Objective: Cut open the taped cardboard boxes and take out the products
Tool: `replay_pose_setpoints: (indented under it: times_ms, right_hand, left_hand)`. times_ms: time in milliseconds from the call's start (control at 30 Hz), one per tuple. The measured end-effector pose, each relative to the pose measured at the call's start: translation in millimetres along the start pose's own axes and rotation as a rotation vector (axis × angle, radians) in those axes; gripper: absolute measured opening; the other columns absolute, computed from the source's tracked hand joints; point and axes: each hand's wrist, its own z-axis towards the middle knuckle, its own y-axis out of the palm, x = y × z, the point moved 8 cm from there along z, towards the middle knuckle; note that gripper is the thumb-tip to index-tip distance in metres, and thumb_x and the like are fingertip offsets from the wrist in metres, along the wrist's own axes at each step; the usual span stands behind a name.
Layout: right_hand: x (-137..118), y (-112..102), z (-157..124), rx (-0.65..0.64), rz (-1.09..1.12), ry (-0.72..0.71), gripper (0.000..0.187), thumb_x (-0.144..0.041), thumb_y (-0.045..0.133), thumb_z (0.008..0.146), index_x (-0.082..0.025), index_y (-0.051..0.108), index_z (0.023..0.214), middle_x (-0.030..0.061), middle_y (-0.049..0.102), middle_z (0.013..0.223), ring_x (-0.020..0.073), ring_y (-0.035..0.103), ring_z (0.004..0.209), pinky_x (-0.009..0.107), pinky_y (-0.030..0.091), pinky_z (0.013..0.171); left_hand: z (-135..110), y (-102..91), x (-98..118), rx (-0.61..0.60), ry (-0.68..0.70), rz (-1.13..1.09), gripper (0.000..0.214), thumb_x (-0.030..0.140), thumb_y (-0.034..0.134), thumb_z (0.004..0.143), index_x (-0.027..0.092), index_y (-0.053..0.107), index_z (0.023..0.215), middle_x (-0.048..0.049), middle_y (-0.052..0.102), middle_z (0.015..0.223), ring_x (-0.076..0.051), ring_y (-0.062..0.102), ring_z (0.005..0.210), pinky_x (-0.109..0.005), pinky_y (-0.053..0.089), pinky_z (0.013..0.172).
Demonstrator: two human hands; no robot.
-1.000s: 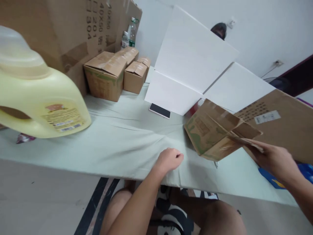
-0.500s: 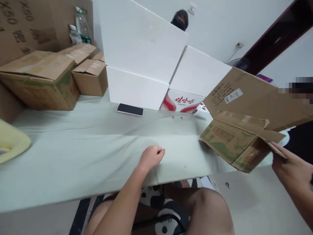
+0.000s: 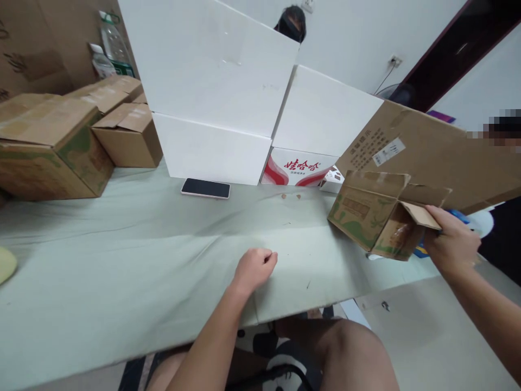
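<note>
My right hand (image 3: 450, 245) grips a flap of a small brown cardboard box with green print (image 3: 372, 217), holding it tilted above the right end of the pale green table (image 3: 122, 255). Its top flaps hang open. My left hand (image 3: 254, 267) rests as a loose fist on the cloth near the table's front edge, holding nothing that I can see. A black phone (image 3: 205, 188) lies flat farther back, in front of the white boxes.
Large white boxes (image 3: 215, 92) stand at the back, with a red-and-white printed carton (image 3: 299, 165) under them. Closed brown boxes (image 3: 49, 144) sit at the left. A big flat cardboard sheet (image 3: 439, 155) leans at the right. A person's head shows behind the white boxes.
My view has swung right, so the yellow jug left the picture. My right hand carried the small box out to the right and then a little back toward the table. My left hand stayed put.
</note>
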Motion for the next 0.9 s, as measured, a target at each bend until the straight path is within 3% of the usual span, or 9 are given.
replay_pose_setpoints:
  times_ms: [200, 300, 400, 533, 700, 900]
  right_hand:
    - [6, -1, -51, -0.003, -0.033, -0.025, 0.059, -0.031, 0.035, 0.088, -0.002, 0.065, 0.13, 0.0193, 0.064, 0.136, 0.0316, 0.059, 0.132, 0.038, 0.046, 0.114]
    - [11, 4, -68, -0.039, -0.032, -0.028, 0.058, -0.039, 0.039, 0.087, -0.01, 0.065, 0.129, 0.0157, 0.065, 0.136, 0.032, 0.061, 0.13, 0.041, 0.049, 0.111]
    - [9, 23, -72, -0.162, -0.011, -0.066, 0.052, -0.045, 0.047, 0.082, -0.017, 0.069, 0.121, 0.0133, 0.07, 0.129, 0.0333, 0.066, 0.122, 0.044, 0.054, 0.104]
    - [-6, 46, -55, -0.301, -0.031, -0.105, 0.049, -0.041, 0.046, 0.086, -0.017, 0.069, 0.122, 0.0168, 0.068, 0.131, 0.0366, 0.066, 0.12, 0.048, 0.055, 0.096]
    - [-9, 59, -18, -0.43, -0.189, 0.015, 0.053, -0.041, 0.043, 0.09, -0.014, 0.072, 0.126, 0.0205, 0.07, 0.124, 0.0376, 0.069, 0.106, 0.041, 0.051, 0.075]
    - [3, 74, 21, -0.374, -0.252, 0.04, 0.047, -0.036, 0.048, 0.086, -0.019, 0.077, 0.12, 0.0231, 0.074, 0.1, 0.0255, 0.063, 0.064, 0.033, 0.038, 0.053]
  left_hand:
    - [-1, -1.4, 2, 0.005, -0.009, -0.017, 0.042, 0.038, 0.039, 0.09, 0.019, 0.026, 0.056, 0.0028, 0.028, 0.054, -0.011, 0.023, 0.056, -0.032, 0.017, 0.06]
    - [-3, -0.5, 2, -0.001, -0.007, -0.018, 0.042, 0.039, 0.039, 0.09, 0.019, 0.025, 0.057, 0.0028, 0.027, 0.054, -0.012, 0.023, 0.055, -0.032, 0.017, 0.06]
    - [-4, -0.7, 2, 0.001, -0.007, -0.015, 0.042, 0.039, 0.04, 0.09, 0.019, 0.024, 0.057, 0.0028, 0.025, 0.054, -0.012, 0.023, 0.056, -0.032, 0.017, 0.06]
    - [-6, -0.9, 1, 0.006, -0.008, -0.013, 0.041, 0.039, 0.04, 0.09, 0.019, 0.024, 0.058, 0.0026, 0.025, 0.055, -0.012, 0.024, 0.056, -0.032, 0.018, 0.06]
    - [-9, -0.3, -2, -0.001, -0.016, -0.007, 0.041, 0.038, 0.04, 0.09, 0.019, 0.026, 0.057, 0.0024, 0.027, 0.055, -0.012, 0.025, 0.056, -0.032, 0.018, 0.06]
    - [-2, 0.7, -1, -0.006, -0.031, -0.013, 0.041, 0.037, 0.04, 0.091, 0.019, 0.027, 0.056, 0.0027, 0.026, 0.055, -0.012, 0.024, 0.057, -0.032, 0.017, 0.06]
